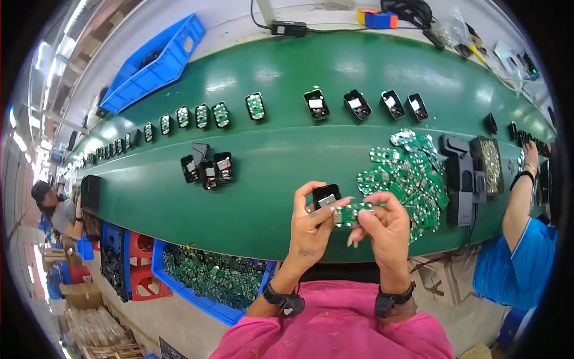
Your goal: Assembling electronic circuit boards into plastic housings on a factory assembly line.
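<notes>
My left hand (310, 232) is closed around a small black plastic case (324, 192), its open side facing up with a pale part inside. Beside the case, a green circuit board (343, 216) is pinched between the thumb and fingers of my right hand (385, 230). The left fingertips reach the board's near end, so board and case almost overlap. Just right of my right hand spreads a heap of loose green circuit boards (412, 173). Several open black cases (316, 105) stand in a row beyond my hands; those farther left hold green boards (255, 106).
A cluster of black cases (223, 167) sits left of my hands. A dark grey device (459, 185) and a tray of small metal parts (487, 164) stand right of the heap. Blue bins (158, 66) flank the green table (263, 221). Co-workers sit at both ends.
</notes>
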`<control>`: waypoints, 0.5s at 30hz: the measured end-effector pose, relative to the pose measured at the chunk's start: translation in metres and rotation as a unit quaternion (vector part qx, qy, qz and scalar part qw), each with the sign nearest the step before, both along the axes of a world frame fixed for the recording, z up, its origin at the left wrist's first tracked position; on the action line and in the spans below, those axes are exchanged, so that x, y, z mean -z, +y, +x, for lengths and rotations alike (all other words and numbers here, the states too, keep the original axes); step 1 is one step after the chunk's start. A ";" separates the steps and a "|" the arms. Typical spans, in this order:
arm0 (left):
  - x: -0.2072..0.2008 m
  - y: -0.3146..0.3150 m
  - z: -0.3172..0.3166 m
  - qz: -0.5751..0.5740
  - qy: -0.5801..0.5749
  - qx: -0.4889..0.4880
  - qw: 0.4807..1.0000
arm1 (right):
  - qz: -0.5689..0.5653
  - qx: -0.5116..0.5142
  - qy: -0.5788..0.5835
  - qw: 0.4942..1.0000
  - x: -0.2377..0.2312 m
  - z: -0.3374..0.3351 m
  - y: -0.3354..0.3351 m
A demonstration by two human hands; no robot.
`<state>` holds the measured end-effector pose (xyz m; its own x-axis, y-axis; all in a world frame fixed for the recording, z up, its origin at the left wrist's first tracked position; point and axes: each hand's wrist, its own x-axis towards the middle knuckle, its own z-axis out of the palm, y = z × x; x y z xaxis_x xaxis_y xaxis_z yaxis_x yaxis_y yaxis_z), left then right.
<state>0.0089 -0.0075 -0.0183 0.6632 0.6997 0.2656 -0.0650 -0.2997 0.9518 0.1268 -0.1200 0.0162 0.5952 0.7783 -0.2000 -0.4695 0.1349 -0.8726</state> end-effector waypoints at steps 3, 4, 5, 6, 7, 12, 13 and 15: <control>0.000 -0.003 0.001 0.099 0.017 0.022 0.995 | -0.014 0.004 0.003 1.000 -0.005 0.000 0.003; -0.002 -0.004 0.000 0.140 0.047 0.026 0.989 | -0.030 -0.020 -0.005 0.999 -0.006 0.000 0.004; 0.000 -0.004 -0.002 0.138 0.046 0.027 0.989 | -0.040 -0.030 -0.009 0.999 -0.006 -0.001 0.005; 0.003 -0.004 -0.003 0.124 0.040 0.022 0.991 | -0.041 -0.031 -0.010 0.999 -0.005 -0.001 0.004; 0.004 -0.004 -0.004 0.111 0.034 0.017 0.993 | -0.049 -0.032 -0.017 0.998 -0.004 -0.002 0.004; -0.004 -0.002 -0.006 0.068 0.082 0.017 0.994 | -0.068 -0.046 -0.031 0.996 0.003 -0.004 0.000; -0.004 -0.002 -0.005 0.063 0.075 0.018 0.995 | -0.046 -0.030 -0.013 0.998 0.003 -0.006 0.000; 0.007 -0.001 -0.007 0.060 0.048 0.016 0.997 | -0.025 -0.014 0.005 1.000 0.003 -0.006 0.001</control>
<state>0.0020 -0.0088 -0.0256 0.7117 0.6439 0.2809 0.0131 -0.4119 0.9112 0.1207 -0.1194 0.0130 0.5708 0.7837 -0.2450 -0.4819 0.0782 -0.8728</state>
